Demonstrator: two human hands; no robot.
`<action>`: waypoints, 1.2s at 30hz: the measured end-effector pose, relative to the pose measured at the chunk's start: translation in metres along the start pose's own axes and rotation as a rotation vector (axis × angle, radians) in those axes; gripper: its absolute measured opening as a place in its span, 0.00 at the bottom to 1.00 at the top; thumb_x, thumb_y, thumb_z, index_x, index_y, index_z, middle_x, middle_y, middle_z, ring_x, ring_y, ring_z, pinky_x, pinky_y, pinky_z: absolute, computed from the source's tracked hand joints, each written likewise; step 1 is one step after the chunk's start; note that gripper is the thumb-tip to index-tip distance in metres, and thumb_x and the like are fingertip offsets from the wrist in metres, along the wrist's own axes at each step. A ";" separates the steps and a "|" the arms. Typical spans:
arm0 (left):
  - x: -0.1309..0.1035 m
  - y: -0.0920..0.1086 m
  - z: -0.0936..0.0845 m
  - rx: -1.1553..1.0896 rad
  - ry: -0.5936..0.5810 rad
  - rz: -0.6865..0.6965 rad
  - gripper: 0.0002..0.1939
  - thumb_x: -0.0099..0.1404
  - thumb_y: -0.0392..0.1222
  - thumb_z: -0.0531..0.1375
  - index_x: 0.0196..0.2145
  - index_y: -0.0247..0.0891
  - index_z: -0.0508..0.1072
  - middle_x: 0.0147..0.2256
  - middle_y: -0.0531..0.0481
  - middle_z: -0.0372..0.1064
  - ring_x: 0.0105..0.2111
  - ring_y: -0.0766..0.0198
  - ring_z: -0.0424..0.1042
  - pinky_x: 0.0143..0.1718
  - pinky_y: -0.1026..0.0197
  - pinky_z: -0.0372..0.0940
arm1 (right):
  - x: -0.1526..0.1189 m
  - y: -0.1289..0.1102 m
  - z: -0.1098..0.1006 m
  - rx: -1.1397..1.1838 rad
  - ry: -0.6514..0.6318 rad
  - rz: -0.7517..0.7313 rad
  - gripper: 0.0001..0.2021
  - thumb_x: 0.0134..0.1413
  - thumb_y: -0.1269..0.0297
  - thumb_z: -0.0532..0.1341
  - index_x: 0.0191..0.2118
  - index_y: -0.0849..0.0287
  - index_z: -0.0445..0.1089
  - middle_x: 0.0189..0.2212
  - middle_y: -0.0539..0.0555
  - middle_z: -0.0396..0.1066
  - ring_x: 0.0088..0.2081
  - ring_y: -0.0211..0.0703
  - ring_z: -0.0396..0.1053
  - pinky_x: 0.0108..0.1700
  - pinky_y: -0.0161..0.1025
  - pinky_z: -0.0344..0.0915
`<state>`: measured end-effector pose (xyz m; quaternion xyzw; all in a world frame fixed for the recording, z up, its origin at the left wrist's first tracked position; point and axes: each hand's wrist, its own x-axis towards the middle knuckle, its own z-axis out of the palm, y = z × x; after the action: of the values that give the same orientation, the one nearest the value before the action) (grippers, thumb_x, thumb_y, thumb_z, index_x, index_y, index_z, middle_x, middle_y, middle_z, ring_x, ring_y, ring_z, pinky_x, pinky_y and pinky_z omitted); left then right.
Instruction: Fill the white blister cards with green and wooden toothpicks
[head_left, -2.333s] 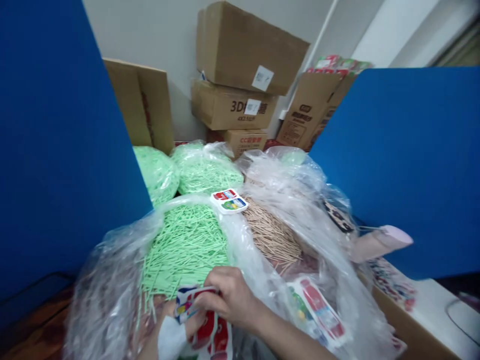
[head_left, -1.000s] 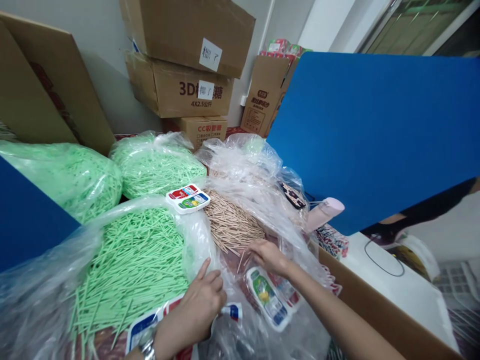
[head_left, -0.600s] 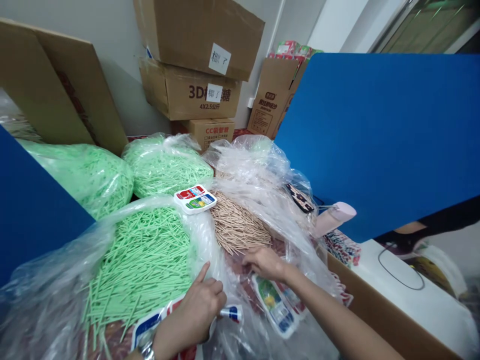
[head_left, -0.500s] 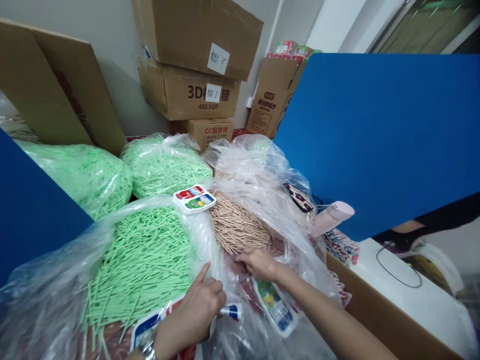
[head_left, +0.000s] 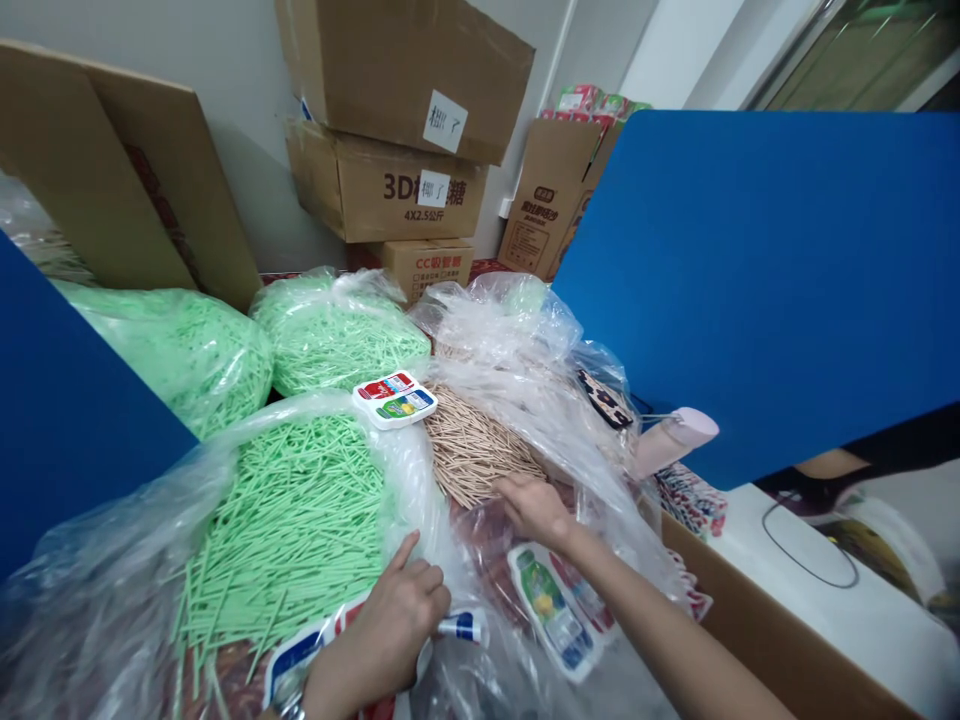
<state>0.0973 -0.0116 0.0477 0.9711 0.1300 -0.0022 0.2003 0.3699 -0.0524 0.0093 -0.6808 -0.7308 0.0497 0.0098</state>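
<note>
My left hand [head_left: 401,615] is closed, with its index finger pointing up, around a small blue-and-white packet [head_left: 461,627] whose end sticks out by the fingers. Below and left of it lies a mound of thin green sticks [head_left: 300,530] on an opened clear plastic bag. My right hand [head_left: 532,512] reaches to the near edge of a pile of thin tan sticks [head_left: 476,445]. Its fingers are bent a little apart and touch the sticks; their tips are partly hidden. Under the right forearm sits a bottle-shaped two-part tray [head_left: 551,600]. A similar white tray [head_left: 395,399] rests between the two piles.
Tied bags of green sticks [head_left: 337,335] stand behind, near stacked cardboard boxes [head_left: 409,185]. Blue panels [head_left: 765,280] flank both sides. A pink cup [head_left: 679,440] and a patterned phone [head_left: 604,398] lie at right, beside a cardboard edge [head_left: 787,630]. Another person's arm [head_left: 847,460] shows at far right.
My right hand has moved up and slightly right, from the bare surface onto the near edge of the tan sticks. My left hand has stayed about where it was.
</note>
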 end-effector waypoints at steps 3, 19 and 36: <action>-0.001 -0.002 0.003 0.008 0.009 -0.020 0.14 0.44 0.24 0.56 0.28 0.38 0.70 0.31 0.51 0.70 0.34 0.61 0.69 0.62 0.45 0.44 | 0.022 -0.031 0.011 -0.028 0.090 -0.076 0.12 0.62 0.64 0.53 0.48 0.54 0.69 0.43 0.57 0.71 0.46 0.47 0.64 0.49 0.42 0.58; -0.007 -0.036 0.051 -0.001 0.346 0.100 0.06 0.49 0.31 0.59 0.25 0.40 0.65 0.24 0.55 0.66 0.25 0.65 0.66 0.57 0.54 0.57 | 0.049 0.016 0.037 -0.135 0.204 -0.461 0.10 0.64 0.68 0.53 0.40 0.58 0.72 0.53 0.54 0.68 0.56 0.47 0.59 0.58 0.49 0.55; -0.009 -0.040 0.064 0.054 0.529 0.130 0.12 0.60 0.26 0.51 0.24 0.40 0.65 0.22 0.55 0.63 0.24 0.65 0.65 0.51 0.55 0.64 | 0.078 -0.071 0.016 0.159 0.069 0.108 0.10 0.58 0.68 0.53 0.45 0.59 0.66 0.41 0.58 0.71 0.42 0.44 0.68 0.44 0.38 0.60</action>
<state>0.0810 -0.0030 -0.0262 0.9492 0.1152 0.2609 0.1330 0.2927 0.0191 -0.0051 -0.7177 -0.6858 0.0845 0.0862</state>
